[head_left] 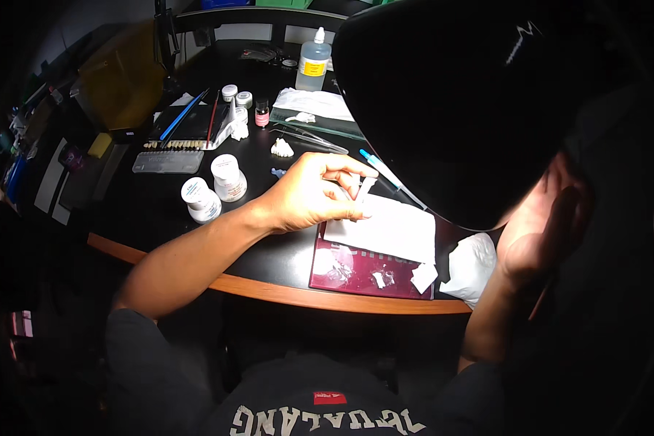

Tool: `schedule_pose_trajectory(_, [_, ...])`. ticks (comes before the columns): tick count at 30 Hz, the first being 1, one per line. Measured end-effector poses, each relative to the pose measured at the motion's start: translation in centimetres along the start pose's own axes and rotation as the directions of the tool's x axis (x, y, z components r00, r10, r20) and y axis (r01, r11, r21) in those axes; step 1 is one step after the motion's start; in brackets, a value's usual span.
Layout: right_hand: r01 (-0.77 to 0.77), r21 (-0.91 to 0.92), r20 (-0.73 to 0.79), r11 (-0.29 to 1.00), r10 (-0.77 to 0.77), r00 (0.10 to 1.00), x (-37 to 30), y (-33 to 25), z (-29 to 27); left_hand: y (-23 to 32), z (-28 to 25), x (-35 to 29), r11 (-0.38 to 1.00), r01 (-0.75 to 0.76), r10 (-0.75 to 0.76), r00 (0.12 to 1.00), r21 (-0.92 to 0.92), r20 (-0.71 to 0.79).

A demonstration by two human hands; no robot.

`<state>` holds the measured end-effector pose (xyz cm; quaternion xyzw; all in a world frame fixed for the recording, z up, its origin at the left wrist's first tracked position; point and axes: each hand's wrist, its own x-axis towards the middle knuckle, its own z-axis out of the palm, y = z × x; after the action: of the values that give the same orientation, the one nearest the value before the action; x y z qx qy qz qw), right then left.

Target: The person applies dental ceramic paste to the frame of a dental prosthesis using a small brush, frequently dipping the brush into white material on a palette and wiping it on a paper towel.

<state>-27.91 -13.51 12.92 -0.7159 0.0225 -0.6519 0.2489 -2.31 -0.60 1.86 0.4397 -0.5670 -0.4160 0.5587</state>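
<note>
My left hand [314, 190] is raised over the workbench, its thumb and fingers pinching a small white piece [367, 189]; the piece is too small and overexposed to name. Below it a folded white tissue [381, 229] lies on a dark red booklet [334, 272]. My right hand [534, 229] is at the lower right rim of a large black rounded shade [443, 102], which looks like a lamp head. Shadow and the shade hide most of its fingers. A thin reddish stick [541, 299] shows below that hand; whether it is held I cannot tell.
Two white-capped jars [214, 190] stand left of my left hand. Brushes [185, 116], a strip of tooth-coloured tabs [174, 144], tweezers [312, 138] and a small red-labelled bottle [261, 114] lie beyond. A clear squeeze bottle [314, 65] stands farther back. Crumpled white tissue [472, 265] sits at the right edge.
</note>
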Motion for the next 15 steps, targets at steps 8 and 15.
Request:
schedule_pose_trajectory(8, [0.102,0.472,0.031,0.876,-0.132,0.991,7.7,-2.8,6.8,0.2,0.1,0.4,0.986,0.15,-0.15,0.989,-0.071,0.014])
schedule_pose_trajectory(15, [0.192,0.415,0.111,0.889,-0.259,0.96,9.1,-6.0,9.7,0.0,0.3,0.4,0.991,0.102,-0.101,0.995,-0.083,0.009])
